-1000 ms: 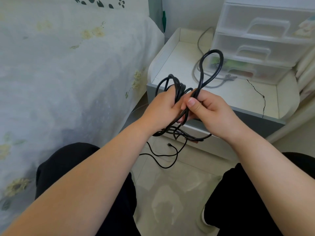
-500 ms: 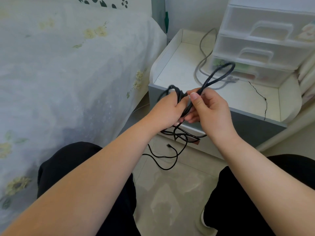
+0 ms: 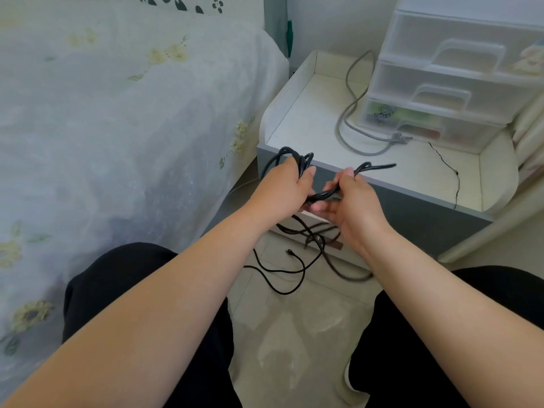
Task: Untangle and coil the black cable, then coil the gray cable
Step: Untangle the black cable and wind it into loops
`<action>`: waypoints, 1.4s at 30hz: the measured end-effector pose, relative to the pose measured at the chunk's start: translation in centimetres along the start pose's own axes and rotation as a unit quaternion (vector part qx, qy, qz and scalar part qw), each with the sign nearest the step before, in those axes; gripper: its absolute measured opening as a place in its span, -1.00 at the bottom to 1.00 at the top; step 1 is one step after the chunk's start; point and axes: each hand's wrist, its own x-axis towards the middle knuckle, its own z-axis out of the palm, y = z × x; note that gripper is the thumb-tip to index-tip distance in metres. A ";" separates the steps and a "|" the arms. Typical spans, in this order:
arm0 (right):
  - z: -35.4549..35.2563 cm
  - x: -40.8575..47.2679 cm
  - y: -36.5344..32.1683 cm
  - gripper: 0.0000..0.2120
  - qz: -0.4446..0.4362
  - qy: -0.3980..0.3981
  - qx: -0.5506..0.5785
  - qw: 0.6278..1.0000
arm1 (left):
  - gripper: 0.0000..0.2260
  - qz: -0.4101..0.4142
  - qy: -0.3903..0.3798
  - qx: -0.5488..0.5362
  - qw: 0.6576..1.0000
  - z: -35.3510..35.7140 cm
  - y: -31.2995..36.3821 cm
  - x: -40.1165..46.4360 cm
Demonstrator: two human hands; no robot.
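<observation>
Since a moment ago, the right hand (image 3: 354,207) has pulled its pinched loop flatter, apart from the left hand (image 3: 284,191) gripping the black cable (image 3: 297,161) bundle. Coiling seems partly done; loose strands dangle, and the gray cable (image 3: 350,113) lies untouched on the nightstand (image 3: 309,119).

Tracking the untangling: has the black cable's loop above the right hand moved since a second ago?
Yes. The black cable loop has dropped from standing tall before the drawer unit to lying low at the nightstand front edge.
</observation>
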 end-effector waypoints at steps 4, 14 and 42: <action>-0.4 0.5 -0.7 -0.73 -0.072 0.005 -0.150 0.986 | -0.67 -0.022 -0.029 -0.115 0.993 -0.2 0.0 -0.3; -0.4 0.7 0.0 -0.78 -0.034 -0.057 -0.105 0.992 | -0.75 0.087 0.045 0.118 0.988 0.6 0.3 -1.9; -10.6 2.6 -3.2 -0.60 -0.131 -0.025 -0.430 0.893 | -0.66 -0.048 0.326 0.176 0.928 -10.9 -4.6 -2.0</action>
